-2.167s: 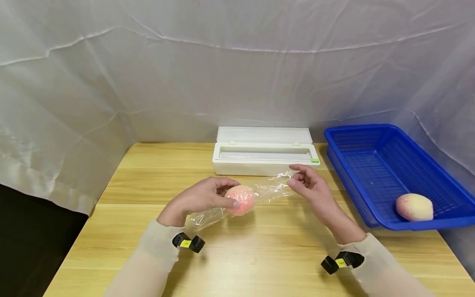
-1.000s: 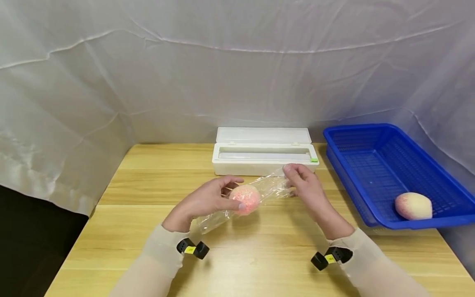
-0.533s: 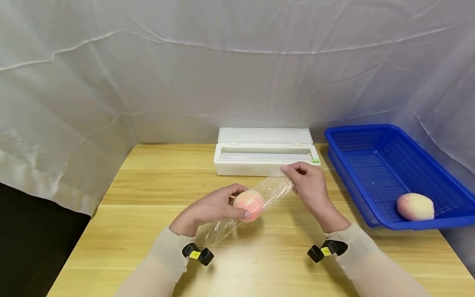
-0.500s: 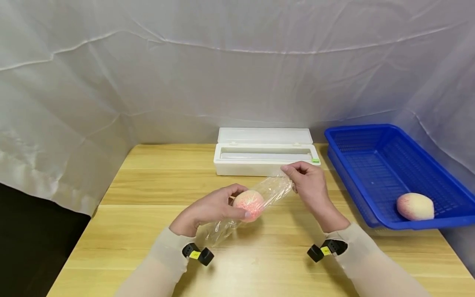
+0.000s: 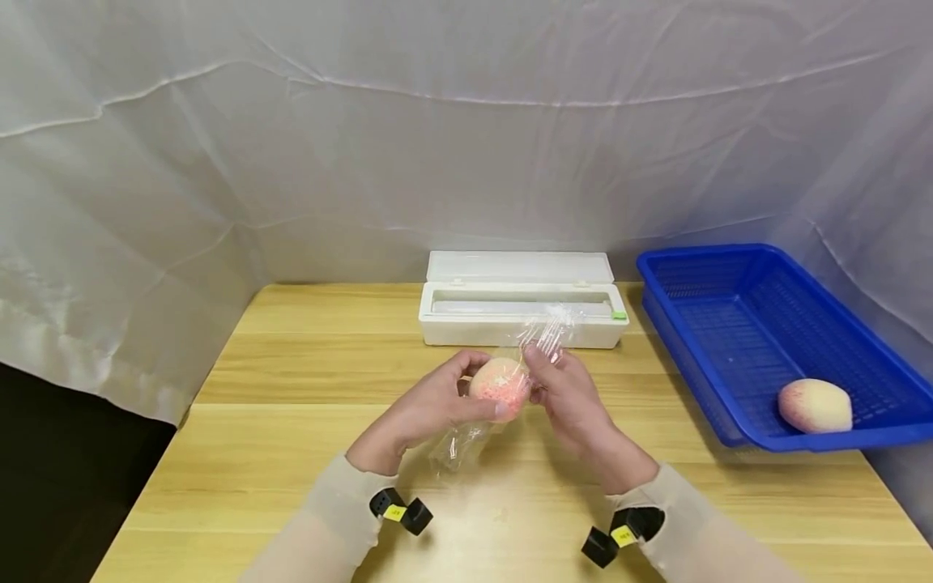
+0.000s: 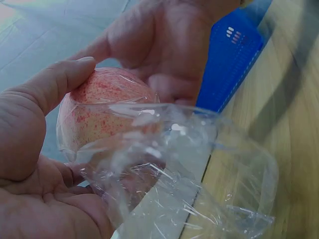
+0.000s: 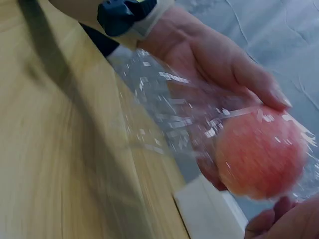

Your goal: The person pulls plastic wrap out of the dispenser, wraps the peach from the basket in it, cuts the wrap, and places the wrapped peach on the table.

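A pink and cream peach (image 5: 499,387) is wrapped in clear plastic film (image 5: 550,328), held above the table between both hands. My left hand (image 5: 437,405) grips the peach from its left side, thumb on the near face. At the peach's right side, my right hand (image 5: 572,401) pinches the gathered film close against the fruit. One loose end of film sticks up past the right thumb. The other tail hangs below the left hand, and in the left wrist view this film tail (image 6: 234,169) flares out wide.
Behind the hands stands a white film dispenser box (image 5: 510,332), lid raised, a roll inside. To the right lies a blue plastic basket (image 5: 700,380) holding another peach (image 5: 815,406). A pale curtain (image 5: 466,162) surrounds the wooden table (image 5: 291,486).
My right hand has moved left and down from the stretched film end to right beside the peach. The film's right end now stands up, bunched. My left hand has shifted slightly right with the peach.
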Tool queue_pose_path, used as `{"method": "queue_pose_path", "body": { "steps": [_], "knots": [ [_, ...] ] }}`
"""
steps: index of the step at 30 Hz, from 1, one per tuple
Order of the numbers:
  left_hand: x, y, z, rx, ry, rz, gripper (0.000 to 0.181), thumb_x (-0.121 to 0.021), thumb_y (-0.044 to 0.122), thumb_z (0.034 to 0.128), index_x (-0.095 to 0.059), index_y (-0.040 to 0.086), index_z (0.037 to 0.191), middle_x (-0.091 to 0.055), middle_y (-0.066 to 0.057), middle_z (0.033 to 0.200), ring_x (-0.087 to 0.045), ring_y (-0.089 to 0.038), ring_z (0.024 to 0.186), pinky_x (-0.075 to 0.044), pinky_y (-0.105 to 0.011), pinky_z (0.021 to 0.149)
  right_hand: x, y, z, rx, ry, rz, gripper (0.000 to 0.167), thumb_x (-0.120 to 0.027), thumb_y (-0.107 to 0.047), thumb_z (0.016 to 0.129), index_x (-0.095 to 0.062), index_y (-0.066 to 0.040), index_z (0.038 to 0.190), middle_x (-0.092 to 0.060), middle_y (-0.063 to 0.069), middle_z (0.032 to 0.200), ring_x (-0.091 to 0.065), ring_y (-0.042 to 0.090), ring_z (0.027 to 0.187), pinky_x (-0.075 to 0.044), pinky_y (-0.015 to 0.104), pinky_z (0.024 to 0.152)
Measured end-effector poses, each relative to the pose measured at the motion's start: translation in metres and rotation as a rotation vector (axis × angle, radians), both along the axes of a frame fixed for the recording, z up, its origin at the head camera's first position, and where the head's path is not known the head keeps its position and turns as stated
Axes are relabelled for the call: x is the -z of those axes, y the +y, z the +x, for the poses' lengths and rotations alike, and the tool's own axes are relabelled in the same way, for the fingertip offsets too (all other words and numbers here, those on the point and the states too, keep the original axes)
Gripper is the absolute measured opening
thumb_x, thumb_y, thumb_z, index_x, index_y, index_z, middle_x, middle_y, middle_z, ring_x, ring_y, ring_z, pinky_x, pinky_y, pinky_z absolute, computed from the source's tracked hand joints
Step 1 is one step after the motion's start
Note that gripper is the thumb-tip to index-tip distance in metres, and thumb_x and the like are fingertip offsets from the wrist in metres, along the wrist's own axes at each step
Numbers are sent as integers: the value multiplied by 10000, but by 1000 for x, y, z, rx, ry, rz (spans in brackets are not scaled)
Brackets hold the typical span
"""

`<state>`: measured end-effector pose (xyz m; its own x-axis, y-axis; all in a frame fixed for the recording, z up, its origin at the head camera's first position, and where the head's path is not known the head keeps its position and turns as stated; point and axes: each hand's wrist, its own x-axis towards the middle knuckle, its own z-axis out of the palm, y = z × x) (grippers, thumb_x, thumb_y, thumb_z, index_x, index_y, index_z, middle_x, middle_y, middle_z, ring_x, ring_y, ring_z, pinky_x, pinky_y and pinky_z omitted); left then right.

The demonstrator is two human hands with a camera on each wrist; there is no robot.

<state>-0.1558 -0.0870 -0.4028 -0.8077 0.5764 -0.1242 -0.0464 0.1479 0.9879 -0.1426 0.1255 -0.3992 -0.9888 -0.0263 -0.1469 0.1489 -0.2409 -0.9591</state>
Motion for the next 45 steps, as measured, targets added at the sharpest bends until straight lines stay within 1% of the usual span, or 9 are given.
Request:
{"method": "queue_pose_path", "body": {
  "steps": [4,8,17,20,25,30,37,40,45],
  "knots": [
    [-2,5,4,10,7,12,659,-845,139,891,-486,74,1440,-587,-160,1308,-660,-251,1078,-627,-387,856,4,-9,1,88,2,-30,156,-676,-168,1044,-735,-26,1068,-728,-31,862,-655,75,736,-544,207,651],
    [-4,6,7,11,36,-2,673,-854,131,882,-485,79,1443,-589,-150,1315,-650,-245,1094,-623,-376,857,6,-11,1,186,-8,-67,132,-708,-137,1022,-792,-81,937,-759,2,855,-676,83,736,-576,205,635],
    [-3,6,10,23,75,-36,632,-856,126,879,-503,100,1402,-579,-140,1322,-641,-248,1117,-613,-375,892,6,-6,-1,175,42,-78,68,-738,-103,991,-759,-77,1050,-765,17,999,-715,135,929,-625,262,812],
    [-2,6,12,34,62,-34,624,-859,141,879,-503,118,1391,-596,-128,1308,-639,-244,1134,-614,-383,905,2,-2,-5,209,72,-78,32,-754,-112,981,-783,-109,968,-760,12,952,-710,135,895,-624,255,782],
    [1,7,13,50,41,-17,628,-862,138,875,-500,134,1388,-600,-120,1301,-643,-241,1131,-622,-392,896,-5,8,-11,274,102,-96,133,-716,-140,1016,-787,-117,907,-747,3,846,-709,113,778,-621,239,708],
    [3,7,12,58,34,-9,642,-858,129,879,-488,110,1403,-591,-152,1298,-646,-248,1116,-623,-388,894,-9,16,-15,274,142,-60,252,-690,-154,1035,-782,-172,801,-725,-15,825,-676,87,725,-598,212,656],
    [5,7,12,22,25,-29,798,-860,106,863,-428,95,1534,-533,-133,1379,-603,-252,1183,-599,-354,923,-9,20,-13,211,118,109,117,-736,-195,1009,-782,-175,903,-729,-47,825,-646,81,682,-549,220,598],
    [6,6,12,21,17,-17,810,-860,97,859,-433,82,1548,-542,-135,1381,-594,-249,1175,-590,-345,925,-8,19,-13,263,167,205,115,-781,-197,976,-809,-110,906,-727,-73,796,-631,71,684,-536,206,590],
    [8,6,11,35,17,19,722,-864,97,851,-497,100,1473,-596,-138,1329,-607,-238,1128,-589,-338,902,-3,17,-13,401,356,299,188,-801,-100,942,-791,88,951,-696,-134,768,-618,50,744,-535,173,633]
  ]
}}
